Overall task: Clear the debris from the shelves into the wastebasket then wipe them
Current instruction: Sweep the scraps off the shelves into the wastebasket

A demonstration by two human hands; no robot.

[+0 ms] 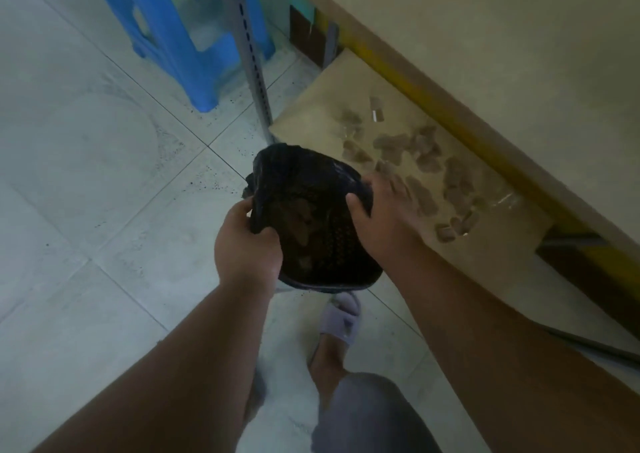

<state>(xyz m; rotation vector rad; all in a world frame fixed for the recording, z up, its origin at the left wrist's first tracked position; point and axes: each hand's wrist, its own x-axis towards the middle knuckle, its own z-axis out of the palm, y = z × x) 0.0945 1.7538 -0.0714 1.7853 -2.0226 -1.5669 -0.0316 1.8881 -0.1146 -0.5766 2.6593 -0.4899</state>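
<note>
Head view, item by item.

Wastebasket [322,224]: black, perforated mesh wall, rounded shape, lined with a glossy black bag whose crumpled edge is folding over the rim. You are holding it above the floor, tilted, with its mouth just beside the near edge of the lower shelf. Brownish lumps are showing through the mesh inside.

Left hand [246,244]: you are gripping the basket's left rim, fingers and thumb curling over the bag edge.

Right hand [384,213]: you are resting it on the basket's right rim, thumb hooking over the edge; the fingers are blurring toward the shelf, so you cannot tell how far they are curling.

Lower shelf [311,113]: flat, matte tan board with a squared corner, sitting under a yellow beam [433,102].

Debris [426,161]: many small brown, blocky, cork-like pieces, lying scattered across the board, the nearest ones just beside your right hand.

Upper shelf [502,29]: smooth beige board, running diagonally above the yellow beam.

Upright post [247,47]: grey metal, slotted, standing at the shelf corner.

Stool [180,26]: blue moulded plastic, standing on the floor behind the post.

Floor [86,140]: pale speckled tiles with thin dark joints.

Slipper [341,317]: grey, soft-looking, on your foot below the basket.
</note>
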